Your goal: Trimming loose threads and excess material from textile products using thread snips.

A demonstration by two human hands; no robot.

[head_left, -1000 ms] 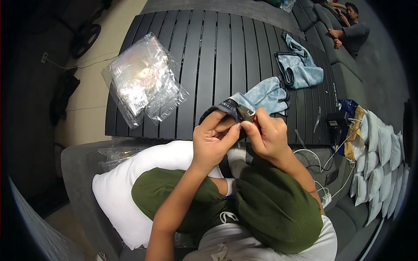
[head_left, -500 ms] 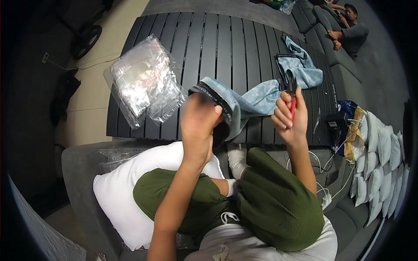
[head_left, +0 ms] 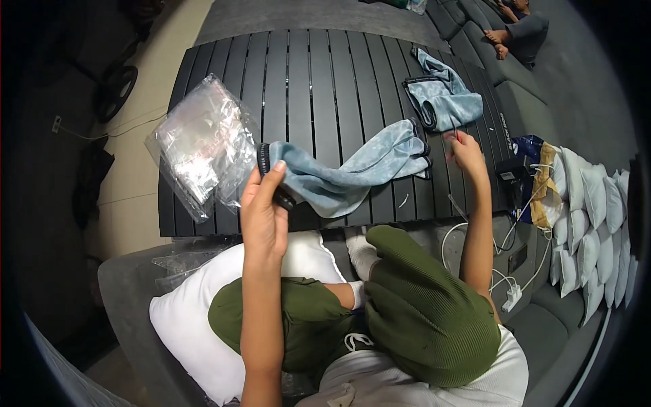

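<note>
My left hand [head_left: 266, 214] pinches the dark-banded end of a light blue mottled fabric sleeve [head_left: 346, 178] between thumb and fingers. The sleeve stretches to the right across the dark slatted table, its other dark-edged end lying loose there. At the table's right side, my right hand [head_left: 468, 154] is closed around a small red-handled cutting tool [head_left: 450, 139], blurred now, its tip close to a second sleeve. That second light blue sleeve [head_left: 451, 102] lies folded with dark edging showing.
Clear plastic bags [head_left: 207, 146] lie on the left of the slatted table [head_left: 305, 88]. A thin white scrap [head_left: 404, 201] rests near its front edge. White cables [head_left: 447, 241], a black box [head_left: 513, 169] and stacked white packets [head_left: 576, 197] are to the right. A person [head_left: 525, 34] sits on the far sofa.
My left hand has moved left and turned, drawing the sleeve's banded end with it. My right hand, with the tool, has tilted over beside the folded sleeve. The view has shifted slightly.
</note>
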